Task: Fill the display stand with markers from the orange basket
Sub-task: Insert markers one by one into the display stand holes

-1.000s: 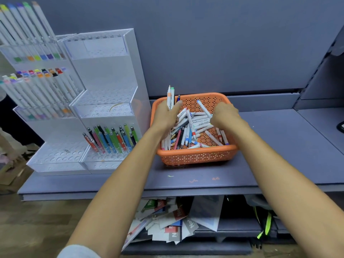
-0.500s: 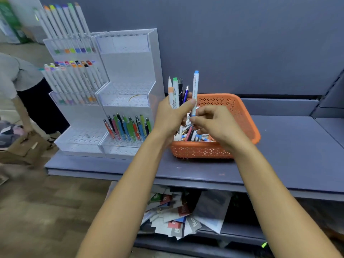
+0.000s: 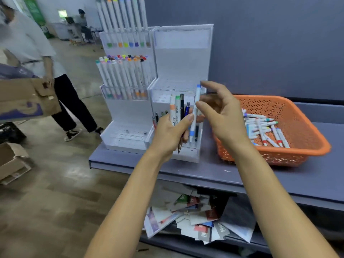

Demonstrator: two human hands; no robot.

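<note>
Markers (image 3: pixel 176 108) are standing bunched in the left hand (image 3: pixel 169 136), which is gripping them near the white display stand (image 3: pixel 183 67). The right hand (image 3: pixel 223 116) is pinching a blue-capped marker (image 3: pixel 197 95) beside them; the orange basket (image 3: pixel 270 157) is sitting farther right.

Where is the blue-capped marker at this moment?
Head view, centre: the blue-capped marker stands nearly upright, pinched by the right hand, beside the bundle gripped by the left hand, before the display stand.
</note>
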